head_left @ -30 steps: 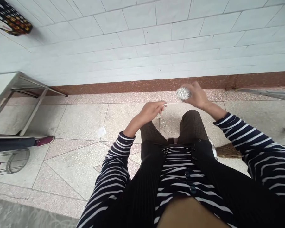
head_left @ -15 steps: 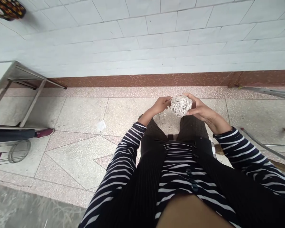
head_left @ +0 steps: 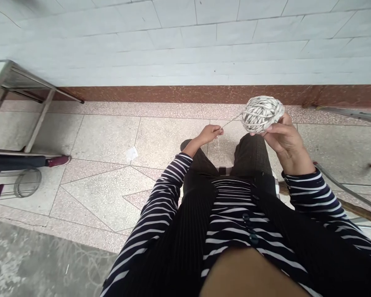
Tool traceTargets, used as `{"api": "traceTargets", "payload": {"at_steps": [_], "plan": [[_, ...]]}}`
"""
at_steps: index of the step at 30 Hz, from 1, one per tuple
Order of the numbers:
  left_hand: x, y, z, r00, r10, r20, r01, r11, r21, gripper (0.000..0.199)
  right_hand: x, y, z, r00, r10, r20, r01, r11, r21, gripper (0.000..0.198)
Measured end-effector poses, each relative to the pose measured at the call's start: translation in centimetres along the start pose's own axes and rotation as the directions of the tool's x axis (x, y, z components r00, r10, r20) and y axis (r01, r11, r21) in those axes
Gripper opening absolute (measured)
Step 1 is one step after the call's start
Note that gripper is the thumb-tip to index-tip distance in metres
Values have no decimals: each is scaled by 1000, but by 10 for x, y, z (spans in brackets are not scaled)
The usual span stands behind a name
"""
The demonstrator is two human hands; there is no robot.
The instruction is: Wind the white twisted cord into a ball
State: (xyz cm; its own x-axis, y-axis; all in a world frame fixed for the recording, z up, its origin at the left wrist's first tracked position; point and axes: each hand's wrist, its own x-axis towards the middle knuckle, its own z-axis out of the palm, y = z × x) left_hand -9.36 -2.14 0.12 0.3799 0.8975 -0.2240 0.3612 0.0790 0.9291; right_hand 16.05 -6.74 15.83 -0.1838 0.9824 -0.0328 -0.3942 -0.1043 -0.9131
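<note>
A ball of off-white cord (head_left: 262,114) is gripped in my right hand (head_left: 286,140), raised in front of the wall's brown base strip. From the ball's left side a strand of the cord (head_left: 232,120) runs to my left hand (head_left: 212,134), which pinches it between thumb and fingers. More of the thin strand dangles below the left hand, over the floor between my knees. The palm side of my right hand faces the ball, with fingers partly hidden behind it.
A white-tiled wall (head_left: 185,62) stands ahead. At left are a metal-legged table (head_left: 43,119), another person's shoe (head_left: 58,161) and a wire rack (head_left: 27,182). A white scrap (head_left: 131,154) lies on the terrazzo floor. Metal tubing (head_left: 343,189) is at right.
My right hand has moved right and upward with the cord ball, nearer the camera. The hands are farther apart, and a taut strand now shows between them.
</note>
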Motion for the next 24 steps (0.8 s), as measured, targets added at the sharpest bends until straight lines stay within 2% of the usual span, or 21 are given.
{"api": "traceTargets", "payload": {"at_steps": [7, 10, 12, 14, 16, 18, 21, 24], "plan": [[24, -18, -3, 996, 12, -91, 7, 980, 200, 30, -36, -35, 10, 991, -74, -115, 72, 997, -16, 75], [33, -15, -11, 990, -14, -138, 55, 953, 297, 26, -42, -41, 8, 990, -135, -50, 129, 986, -102, 65], [40, -12, -24, 982, 14, -190, 49, 945, 323, 22, -45, -42, 5, 989, -145, 14, 145, 975, -168, 57], [48, -8, -39, 969, 55, -240, 25, 947, 319, 21, -47, -42, 3, 988, -155, 4, 153, 974, -166, 59], [54, -5, -54, 958, 57, -282, 19, 965, 262, 20, -49, -42, 0, 983, -168, -69, 158, 980, -121, 70], [58, -4, -63, 945, 3, -326, 44, 990, 137, 17, -51, -41, -2, 977, -177, -116, 167, 981, -95, 76], [58, -8, -66, 927, -99, -362, 100, 995, -16, 19, -51, -42, -7, 978, -188, -91, 178, 978, -107, 71], [54, -16, -69, 930, -99, -353, 132, 989, 71, 21, -50, -47, -8, 978, -187, -97, 177, 979, -103, 66]]}}
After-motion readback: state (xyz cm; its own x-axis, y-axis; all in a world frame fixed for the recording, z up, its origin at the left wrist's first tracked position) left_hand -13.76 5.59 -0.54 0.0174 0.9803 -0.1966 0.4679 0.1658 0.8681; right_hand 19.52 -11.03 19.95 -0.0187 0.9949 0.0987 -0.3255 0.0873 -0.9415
